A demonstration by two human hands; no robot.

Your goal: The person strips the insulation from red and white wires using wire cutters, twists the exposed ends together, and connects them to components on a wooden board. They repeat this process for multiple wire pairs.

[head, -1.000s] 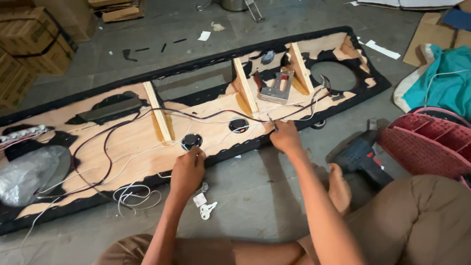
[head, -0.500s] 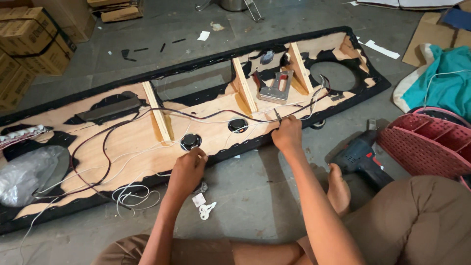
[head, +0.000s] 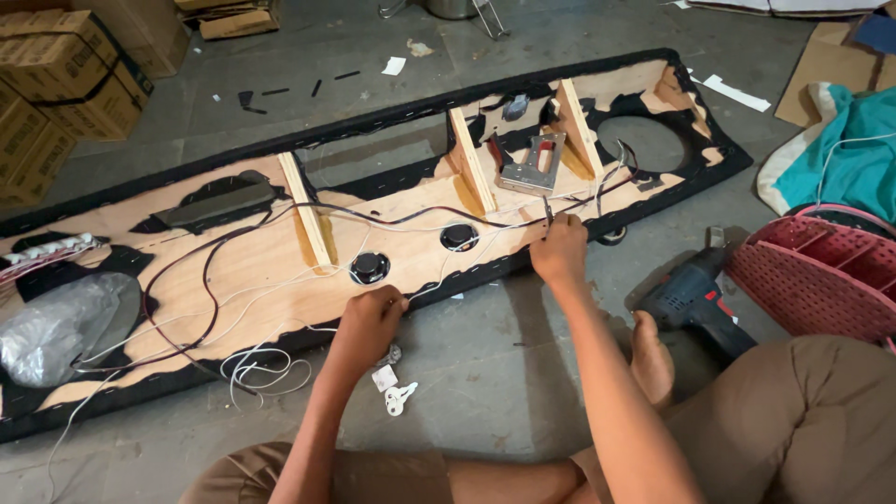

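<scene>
A white wire (head: 467, 254) is stretched between both hands along the near edge of the long wooden speaker panel (head: 233, 271): the left hand (head: 369, 322) is closed on one end, the right hand (head: 560, 252) pinches the other. Two small round speakers (head: 370, 269) are seated; loose wire coils (head: 261, 369) remain untidied. Brown cardboard boxes (head: 56, 84) stand far left; a small white tag (head: 385, 378) lies near

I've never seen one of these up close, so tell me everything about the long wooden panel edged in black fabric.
The long wooden panel edged in black fabric lies flat on the concrete floor. Pale plywood, with three upright wooden braces, a rectangular opening, a large round hole and two small round black speakers. Dark and white wires trail across it; both hands rest at its near edge.
</scene>
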